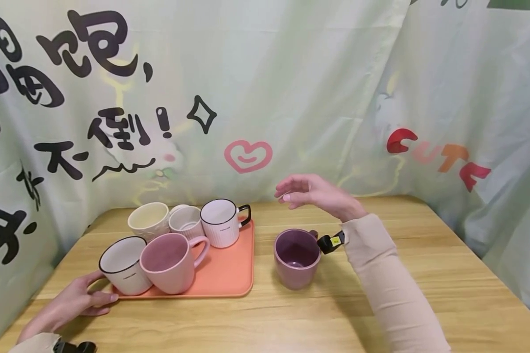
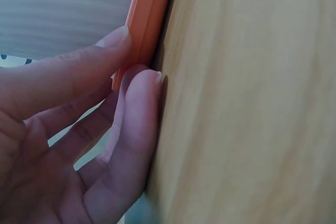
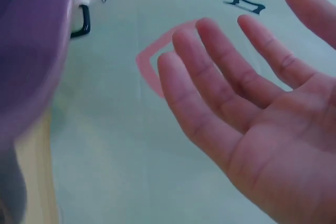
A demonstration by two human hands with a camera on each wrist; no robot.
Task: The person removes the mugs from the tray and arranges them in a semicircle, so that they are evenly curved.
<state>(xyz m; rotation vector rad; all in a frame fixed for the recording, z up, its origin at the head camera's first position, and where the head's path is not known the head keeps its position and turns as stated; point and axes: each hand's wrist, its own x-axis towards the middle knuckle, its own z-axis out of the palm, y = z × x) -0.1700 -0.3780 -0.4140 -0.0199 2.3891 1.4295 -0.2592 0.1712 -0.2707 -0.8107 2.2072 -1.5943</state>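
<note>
My left hand (image 1: 77, 299) pinches the front left corner of an orange tray (image 1: 224, 274). In the left wrist view the thumb lies on the tray's rim (image 2: 149, 19), with the other fingers curled at its edge. On the tray, nearest that hand, stands a white mug with a black rim (image 1: 125, 274), beside a pink mug (image 1: 172, 272). Above and behind a purple mug (image 1: 296, 274), my right hand (image 1: 318, 193) hovers with nothing in it, fingers relaxed and spread apart in the right wrist view. The purple mug stands upright on the table, right of the tray.
At the back of the tray are a cream cup (image 1: 147, 220), a pale ribbed cup (image 1: 186, 223) and a white ribbed mug (image 1: 221, 230) with a black handle. A printed curtain (image 1: 309, 98) hangs behind the wooden table (image 1: 406, 255).
</note>
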